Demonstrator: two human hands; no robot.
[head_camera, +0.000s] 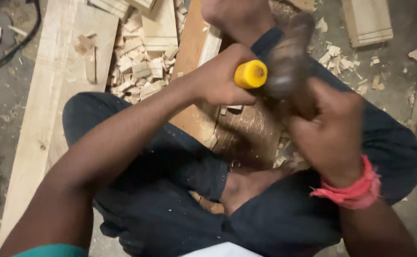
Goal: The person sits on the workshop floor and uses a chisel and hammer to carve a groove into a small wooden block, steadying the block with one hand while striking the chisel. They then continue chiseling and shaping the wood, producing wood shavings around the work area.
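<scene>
At the lower centre of the frame, dark trousers (170, 200) and a bare foot (246, 183) are seen, with a red cord (353, 190) wound round the wrist at lower right. Just above, the right hand (329, 131) is closed on a motion-blurred mallet (287, 57), and the left hand (222, 78) is wrapped tightly round a chisel handle (250, 74), whose yellow butt is exposed at mid-frame. The handle is judged stiff, light and smooth, best gripped round its shaft below the butt. The blade is hidden. Beneath lies a brown board (241, 133), scored and strewn with chips. Farther, at upper left, a pale plank (51, 95) and a heap of wood chips (142, 71) are seen. No containers are visible.
</scene>
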